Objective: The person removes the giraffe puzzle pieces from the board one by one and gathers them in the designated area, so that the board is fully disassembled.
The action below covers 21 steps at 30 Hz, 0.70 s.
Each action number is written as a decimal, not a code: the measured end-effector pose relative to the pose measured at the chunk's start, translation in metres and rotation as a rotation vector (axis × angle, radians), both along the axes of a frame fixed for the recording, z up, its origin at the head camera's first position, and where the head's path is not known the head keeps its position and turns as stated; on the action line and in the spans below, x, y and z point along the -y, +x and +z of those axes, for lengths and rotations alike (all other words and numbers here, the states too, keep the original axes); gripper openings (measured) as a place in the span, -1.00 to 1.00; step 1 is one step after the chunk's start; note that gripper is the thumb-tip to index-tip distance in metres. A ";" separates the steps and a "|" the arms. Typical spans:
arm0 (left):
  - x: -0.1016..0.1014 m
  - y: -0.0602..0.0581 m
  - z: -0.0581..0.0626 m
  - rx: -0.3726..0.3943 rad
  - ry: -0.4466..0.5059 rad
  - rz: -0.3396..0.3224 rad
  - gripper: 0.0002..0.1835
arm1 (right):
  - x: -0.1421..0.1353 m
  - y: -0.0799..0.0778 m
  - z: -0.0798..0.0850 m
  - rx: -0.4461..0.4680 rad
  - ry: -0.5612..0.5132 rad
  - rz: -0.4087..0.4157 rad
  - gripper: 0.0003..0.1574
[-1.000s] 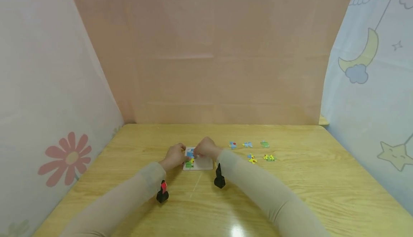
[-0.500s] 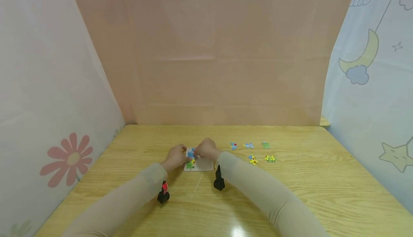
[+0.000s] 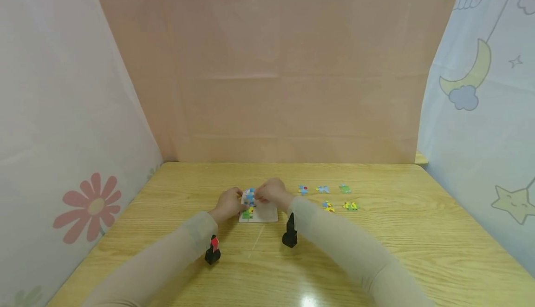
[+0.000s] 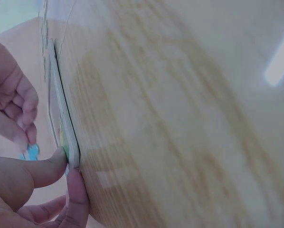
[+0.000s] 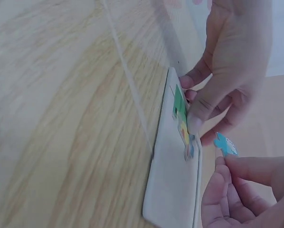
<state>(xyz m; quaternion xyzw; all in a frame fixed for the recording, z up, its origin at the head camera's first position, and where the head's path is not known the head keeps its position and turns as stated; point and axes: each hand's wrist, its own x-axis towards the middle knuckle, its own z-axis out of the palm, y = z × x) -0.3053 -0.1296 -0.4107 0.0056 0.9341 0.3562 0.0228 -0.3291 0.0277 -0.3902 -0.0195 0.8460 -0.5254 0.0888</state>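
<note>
While the left grip [image 3: 229,203] pinches the tray [image 3: 265,214] at its left edge, a blue piece [image 5: 222,143] juts from the pinching right grip [image 3: 273,191], which has shifted slightly right.

Left hand [image 3: 227,203] at the left edge of the white tray [image 3: 267,215], right hand [image 3: 272,190] over its far side, blue puzzle pieces [image 3: 249,197] showing between them! Green-and-yellow pieces [image 3: 247,213] sit just nearer; right of the right hand, loose pieces [image 3: 323,189] dot the desk [image 3: 418,237] in two rows.
</note>
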 end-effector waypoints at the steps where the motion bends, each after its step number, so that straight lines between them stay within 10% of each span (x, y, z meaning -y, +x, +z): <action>1: 0.000 0.000 0.000 0.000 0.001 -0.002 -0.52 | -0.002 0.001 0.002 0.005 -0.004 -0.001 -0.90; 21: -0.001 -0.001 -0.001 0.029 0.025 -0.018 -0.49 | -0.051 0.012 0.019 0.129 -0.213 -0.002 -0.61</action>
